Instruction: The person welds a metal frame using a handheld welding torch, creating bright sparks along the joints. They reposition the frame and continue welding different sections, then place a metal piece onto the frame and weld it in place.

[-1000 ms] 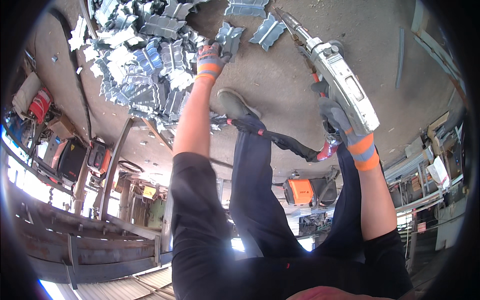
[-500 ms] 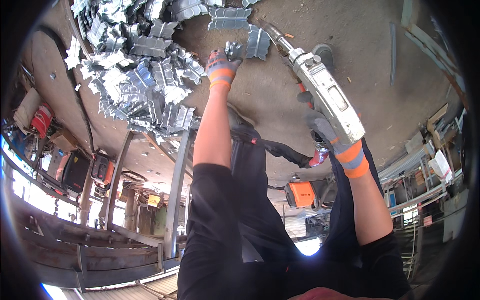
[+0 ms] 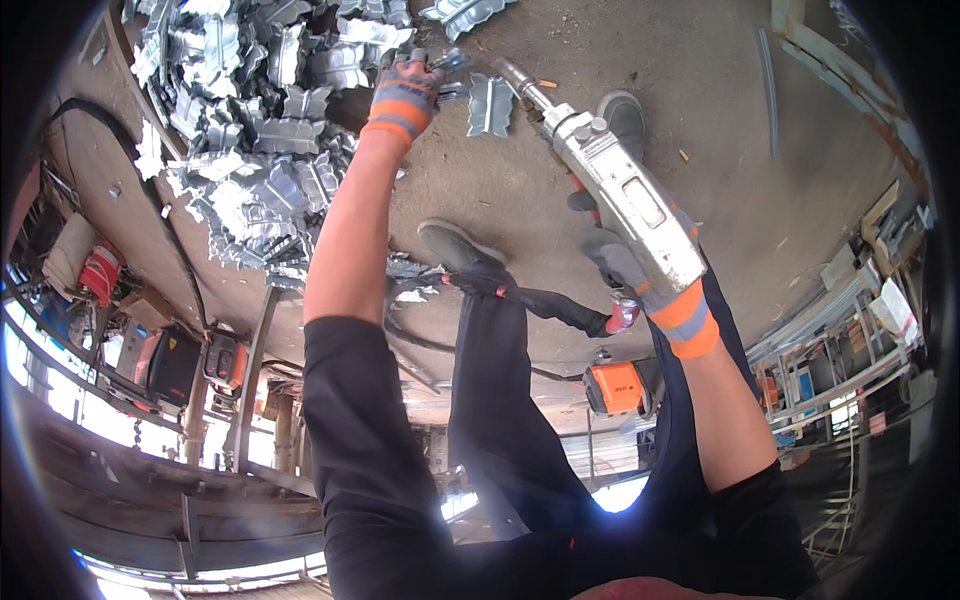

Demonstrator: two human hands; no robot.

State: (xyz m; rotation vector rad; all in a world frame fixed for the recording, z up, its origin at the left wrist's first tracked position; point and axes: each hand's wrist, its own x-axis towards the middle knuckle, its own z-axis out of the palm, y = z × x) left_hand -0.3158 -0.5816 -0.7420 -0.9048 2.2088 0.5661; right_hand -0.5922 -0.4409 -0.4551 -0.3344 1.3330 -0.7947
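Note:
My left hand (image 3: pixel 408 92), in a grey and orange work glove, reaches to the right edge of a heap of silvery stamped metal pieces (image 3: pixel 290 130). Its fingers are curled round a shiny metal piece (image 3: pixel 453 62), mostly hidden by the glove. Just right of it, one wavy-edged metal piece (image 3: pixel 490 106) lies flat on the floor. My right hand (image 3: pixel 622 262), gloved alike, grips a handheld welding gun (image 3: pixel 630 200) by its handle below the silver body. The gun's nozzle (image 3: pixel 515 75) points forward and left, close to that loose piece.
Another metal piece (image 3: pixel 465 14) lies farther off. A dark hose (image 3: pixel 560 305) runs from the gun across my leg. My shoes (image 3: pixel 455 245) stand on the dusty floor. Behind are an orange machine (image 3: pixel 615 388), a metal frame (image 3: pixel 250 390) at left and racks (image 3: pixel 840 390) at right.
My left hand has moved forward and left, onto the spot where a piece lay at the heap's edge. The view has shifted slightly. My right hand still holds the gun.

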